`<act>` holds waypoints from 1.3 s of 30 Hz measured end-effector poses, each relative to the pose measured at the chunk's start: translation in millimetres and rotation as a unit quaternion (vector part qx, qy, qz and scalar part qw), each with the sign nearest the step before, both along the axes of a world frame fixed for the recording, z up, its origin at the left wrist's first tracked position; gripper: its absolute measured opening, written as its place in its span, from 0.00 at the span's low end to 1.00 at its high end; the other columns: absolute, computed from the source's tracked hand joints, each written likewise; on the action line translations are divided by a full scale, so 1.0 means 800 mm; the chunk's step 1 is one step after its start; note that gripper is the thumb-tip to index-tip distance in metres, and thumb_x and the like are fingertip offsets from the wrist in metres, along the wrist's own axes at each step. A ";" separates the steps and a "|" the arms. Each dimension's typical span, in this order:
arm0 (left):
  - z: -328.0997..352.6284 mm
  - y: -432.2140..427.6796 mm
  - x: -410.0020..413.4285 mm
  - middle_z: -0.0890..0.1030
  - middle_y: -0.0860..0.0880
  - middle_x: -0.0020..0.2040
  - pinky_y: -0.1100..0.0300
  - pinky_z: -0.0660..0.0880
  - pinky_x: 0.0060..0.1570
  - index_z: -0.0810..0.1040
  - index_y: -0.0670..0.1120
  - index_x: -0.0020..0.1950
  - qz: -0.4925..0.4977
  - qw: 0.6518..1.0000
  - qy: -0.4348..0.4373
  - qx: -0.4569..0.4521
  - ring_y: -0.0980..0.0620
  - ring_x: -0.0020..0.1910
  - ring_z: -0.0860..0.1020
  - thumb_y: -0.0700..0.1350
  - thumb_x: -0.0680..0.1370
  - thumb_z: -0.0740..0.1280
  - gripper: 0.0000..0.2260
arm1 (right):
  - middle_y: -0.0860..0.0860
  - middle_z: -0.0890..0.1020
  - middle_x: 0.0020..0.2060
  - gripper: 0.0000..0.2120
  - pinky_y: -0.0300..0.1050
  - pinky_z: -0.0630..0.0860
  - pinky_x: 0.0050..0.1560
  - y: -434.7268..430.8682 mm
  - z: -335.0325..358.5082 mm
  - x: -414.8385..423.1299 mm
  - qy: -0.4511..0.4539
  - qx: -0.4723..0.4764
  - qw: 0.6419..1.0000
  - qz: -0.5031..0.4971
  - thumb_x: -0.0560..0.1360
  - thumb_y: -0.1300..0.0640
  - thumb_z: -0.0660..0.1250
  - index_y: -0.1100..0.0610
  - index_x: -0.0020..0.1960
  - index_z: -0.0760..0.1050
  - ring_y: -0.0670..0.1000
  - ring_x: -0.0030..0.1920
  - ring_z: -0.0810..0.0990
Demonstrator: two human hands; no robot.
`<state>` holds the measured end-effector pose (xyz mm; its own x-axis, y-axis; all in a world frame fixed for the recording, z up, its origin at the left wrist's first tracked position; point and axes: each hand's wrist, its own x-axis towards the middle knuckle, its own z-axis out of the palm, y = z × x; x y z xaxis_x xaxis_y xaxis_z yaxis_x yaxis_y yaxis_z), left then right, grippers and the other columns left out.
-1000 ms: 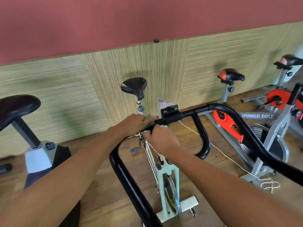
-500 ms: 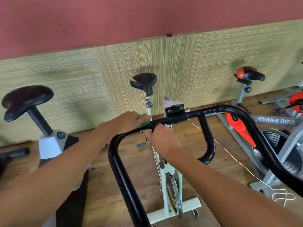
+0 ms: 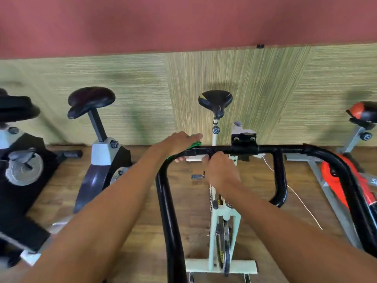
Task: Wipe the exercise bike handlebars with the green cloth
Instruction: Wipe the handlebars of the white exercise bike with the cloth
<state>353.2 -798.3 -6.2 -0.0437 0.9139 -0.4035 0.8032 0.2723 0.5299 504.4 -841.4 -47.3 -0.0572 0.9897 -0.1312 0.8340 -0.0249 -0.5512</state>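
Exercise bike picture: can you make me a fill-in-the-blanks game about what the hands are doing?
1. The left hand holds a ____ cloth on the handlebars.
2. The right hand grips the handlebars, which are coloured ____.
3. The bikes stand on a ____ floor.

Missing words: green, black, wooden.

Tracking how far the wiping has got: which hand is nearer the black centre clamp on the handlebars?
Right. The right hand grips the handlebar just left of the clamp; the left hand, holding the green cloth on it, is farther left.
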 end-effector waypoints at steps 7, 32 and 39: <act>-0.018 -0.066 -0.025 0.82 0.40 0.48 0.50 0.76 0.55 0.76 0.37 0.55 0.292 0.946 -0.123 0.067 0.41 0.45 0.80 0.67 0.76 0.55 0.33 | 0.52 0.74 0.32 0.18 0.47 0.69 0.38 -0.001 0.000 0.000 0.020 0.005 1.000 -0.006 0.83 0.52 0.55 0.62 0.41 0.73 0.59 0.43 0.79; 0.016 -0.314 0.078 0.79 0.38 0.47 0.48 0.77 0.55 0.74 0.41 0.46 0.462 0.841 -0.278 -0.044 0.42 0.45 0.79 0.54 0.83 0.53 0.19 | 0.60 0.80 0.59 0.17 0.50 0.69 0.48 -0.001 -0.007 -0.001 0.020 -0.010 0.999 -0.026 0.82 0.55 0.56 0.62 0.66 0.71 0.62 0.58 0.79; 0.044 -0.360 0.091 0.72 0.42 0.34 0.56 0.73 0.30 0.70 0.40 0.46 0.468 0.799 -0.358 -0.120 0.48 0.30 0.70 0.54 0.84 0.55 0.18 | 0.60 0.78 0.62 0.16 0.52 0.68 0.52 -0.008 -0.005 0.000 0.031 -0.014 0.999 -0.029 0.83 0.54 0.55 0.60 0.68 0.68 0.62 0.61 0.77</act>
